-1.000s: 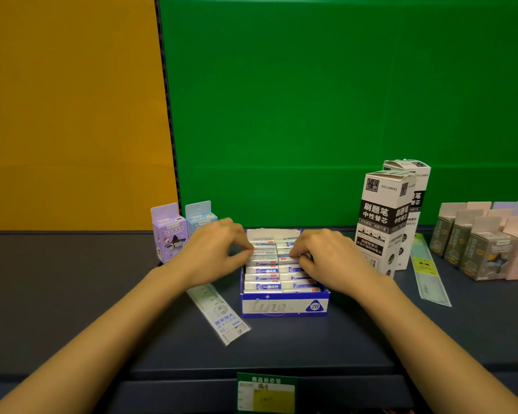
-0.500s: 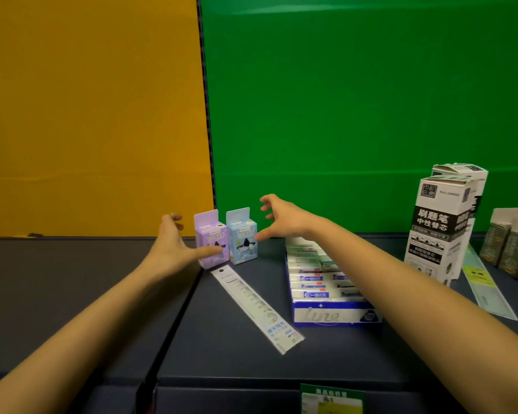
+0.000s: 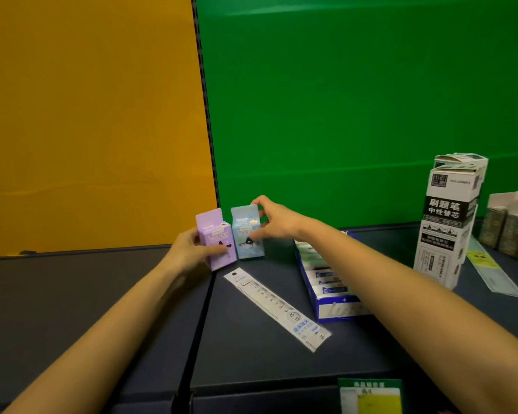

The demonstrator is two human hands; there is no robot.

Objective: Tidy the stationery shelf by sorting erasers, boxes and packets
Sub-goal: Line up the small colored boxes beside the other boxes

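A small purple box (image 3: 215, 238) and a small light-blue box (image 3: 246, 234) stand side by side at the back of the dark shelf (image 3: 251, 348). My left hand (image 3: 189, 249) grips the purple box from its left side, thumb across the front. My right hand (image 3: 274, 220) holds the blue box by its top and right side. To the right lies an open blue-and-white tray of erasers (image 3: 326, 282), partly hidden by my right forearm.
A packaged ruler (image 3: 277, 307) lies diagonally in front of the boxes. Two tall white refill boxes (image 3: 449, 222) stand at right, with a flat packet (image 3: 491, 271) and several small olive boxes (image 3: 512, 234) beyond. A green price tag (image 3: 370, 395) hangs on the front edge.
Both hands left the eraser tray and moved left and back to the two small boxes. The left hand closed on the purple box, the right on the blue one.
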